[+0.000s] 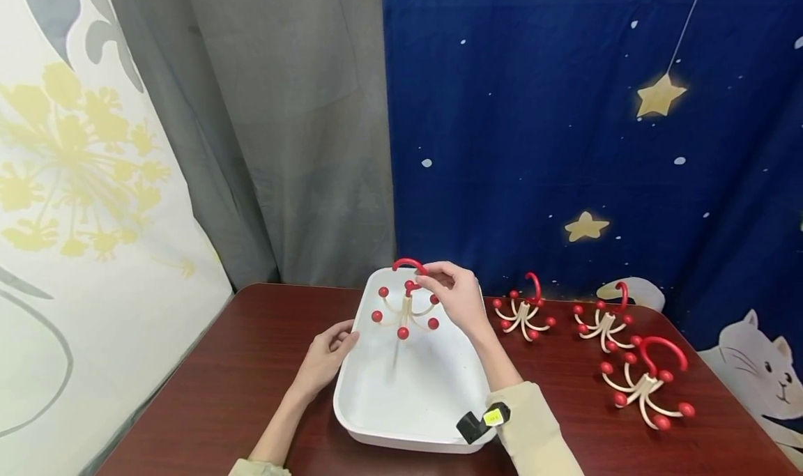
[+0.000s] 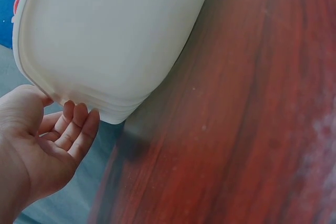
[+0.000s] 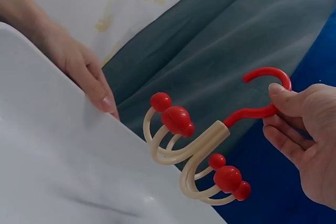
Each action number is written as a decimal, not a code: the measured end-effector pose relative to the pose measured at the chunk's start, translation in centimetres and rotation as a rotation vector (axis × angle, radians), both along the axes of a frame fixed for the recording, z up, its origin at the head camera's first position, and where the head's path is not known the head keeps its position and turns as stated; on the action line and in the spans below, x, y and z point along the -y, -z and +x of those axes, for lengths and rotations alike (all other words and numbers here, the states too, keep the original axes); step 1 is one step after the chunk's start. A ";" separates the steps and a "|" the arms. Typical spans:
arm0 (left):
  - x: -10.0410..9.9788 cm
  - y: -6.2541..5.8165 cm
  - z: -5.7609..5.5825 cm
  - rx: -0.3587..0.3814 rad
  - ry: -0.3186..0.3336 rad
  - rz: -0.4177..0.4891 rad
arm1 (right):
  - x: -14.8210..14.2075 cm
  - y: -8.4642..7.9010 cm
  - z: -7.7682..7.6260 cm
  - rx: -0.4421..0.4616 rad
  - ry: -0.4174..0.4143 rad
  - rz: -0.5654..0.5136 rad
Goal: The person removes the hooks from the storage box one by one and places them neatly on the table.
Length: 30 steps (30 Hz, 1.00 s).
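Note:
My right hand (image 1: 461, 296) pinches the red hook of a rotating multi-hook hanger (image 1: 407, 307) between thumb and fingers. The hanger has a cream stem and several curved cream arms tipped with red balls. It hangs above the far half of a white plastic basin (image 1: 414, 399), its arms apart from the basin floor. On the basin's left side, my left hand (image 1: 323, 361) grips the rim. In the left wrist view, the left hand's fingers (image 2: 79, 124) touch the outer wall, and the thumb lies at the rim.
Three similar hangers stand on the dark red wooden table (image 1: 251, 364), right of the basin: one hanger (image 1: 523, 313) beside it, another (image 1: 606, 323) farther right, and a third (image 1: 645, 387) nearer the front. Grey and blue curtains (image 1: 477, 148) hang behind the table.

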<state>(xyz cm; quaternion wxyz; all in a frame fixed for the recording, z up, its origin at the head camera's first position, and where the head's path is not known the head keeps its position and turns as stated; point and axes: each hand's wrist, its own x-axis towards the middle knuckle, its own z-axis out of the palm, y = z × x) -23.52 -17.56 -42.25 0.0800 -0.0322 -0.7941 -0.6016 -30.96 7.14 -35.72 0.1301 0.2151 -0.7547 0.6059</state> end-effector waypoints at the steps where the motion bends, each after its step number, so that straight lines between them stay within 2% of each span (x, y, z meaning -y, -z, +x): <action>1: 0.0 0.0 0.0 0.001 0.000 0.000 | -0.2 -0.2 0.2 -0.001 -0.003 -0.010; 30: 0.1 -0.1 0.2 0.011 0.009 0.000 | -9.0 -3.7 4.0 -0.109 0.106 -0.113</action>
